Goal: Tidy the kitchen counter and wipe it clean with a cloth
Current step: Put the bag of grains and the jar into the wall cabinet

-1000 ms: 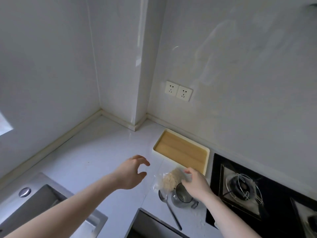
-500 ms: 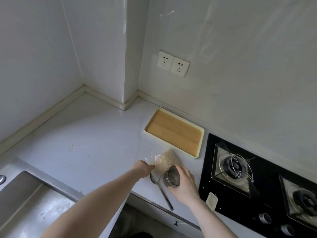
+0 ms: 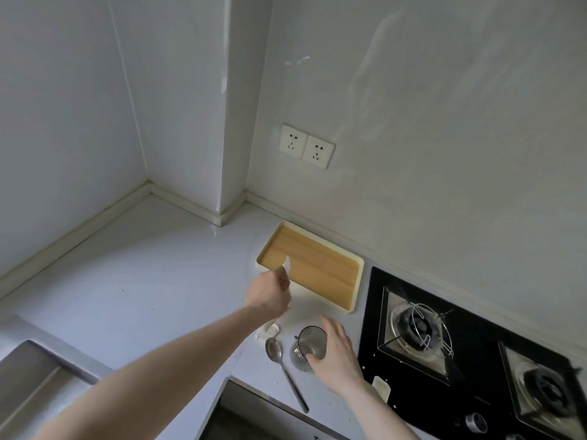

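My left hand [image 3: 270, 293] is closed on a clear plastic bag [image 3: 286, 267] and holds it above the counter, at the near left corner of the tray. One corner of the bag sticks up from my fist, and its lower part shows under my forearm. My right hand [image 3: 338, 355] wraps a small glass cup [image 3: 309, 342] that stands on the counter beside the stove. A metal spoon [image 3: 275, 350] lies just left of the cup, handle toward the counter's front edge. The white counter [image 3: 143, 281] shows a few small specks. No cloth is in view.
A tray [image 3: 320, 268] with a wooden bottom and cream rim sits against the back wall. A black gas stove [image 3: 444, 344] fills the right side, and a steel sink [image 3: 35, 376] sits at the lower left. Two wall sockets [image 3: 306, 146] are above the tray.
My left hand reached the bag, closed on it and lifted it toward the tray. My right hand let go of the bag and moved onto the cup. The view tilted back up.
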### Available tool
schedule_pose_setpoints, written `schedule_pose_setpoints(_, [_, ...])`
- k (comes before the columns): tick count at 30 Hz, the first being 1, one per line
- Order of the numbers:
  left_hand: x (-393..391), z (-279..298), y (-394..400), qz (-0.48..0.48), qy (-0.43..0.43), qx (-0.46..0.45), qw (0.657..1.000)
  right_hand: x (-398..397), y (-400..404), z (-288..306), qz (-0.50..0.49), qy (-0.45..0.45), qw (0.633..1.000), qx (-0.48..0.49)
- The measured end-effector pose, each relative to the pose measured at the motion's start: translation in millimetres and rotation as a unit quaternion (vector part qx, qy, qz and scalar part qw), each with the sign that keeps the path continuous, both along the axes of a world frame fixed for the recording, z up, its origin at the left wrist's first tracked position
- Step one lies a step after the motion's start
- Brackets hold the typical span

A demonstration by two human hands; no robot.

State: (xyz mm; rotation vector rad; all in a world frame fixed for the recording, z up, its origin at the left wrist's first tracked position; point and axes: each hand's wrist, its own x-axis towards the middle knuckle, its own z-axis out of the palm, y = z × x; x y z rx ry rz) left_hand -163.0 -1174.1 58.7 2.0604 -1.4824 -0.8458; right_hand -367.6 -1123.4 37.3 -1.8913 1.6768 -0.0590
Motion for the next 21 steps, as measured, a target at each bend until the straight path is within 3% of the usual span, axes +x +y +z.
schedule_pose_setpoints(4, [41, 53, 5, -0.072, -0.119, -0.07, 0.988, 5, -7, 42, 0.016, -0.033, 0.998, -0.043])
schedule_pose_setpoints(11, [95, 171, 37, -0.141, -0.23, -0.196, 0.943, 49, -31, 152, 0.046, -0.16, 0.976, -0.138])
schedule_pose_setpoints(16, [105, 264, 58, -0.173, -0.266, -0.292, 0.902, 90, -34, 236, 0.05, -0.287, 0.94, -0.177])
schedule_pose_setpoints(21, [113, 337, 83, -0.17, -0.262, -0.343, 0.886, 110, -17, 297, 0.08, -0.381, 0.901, -0.193])
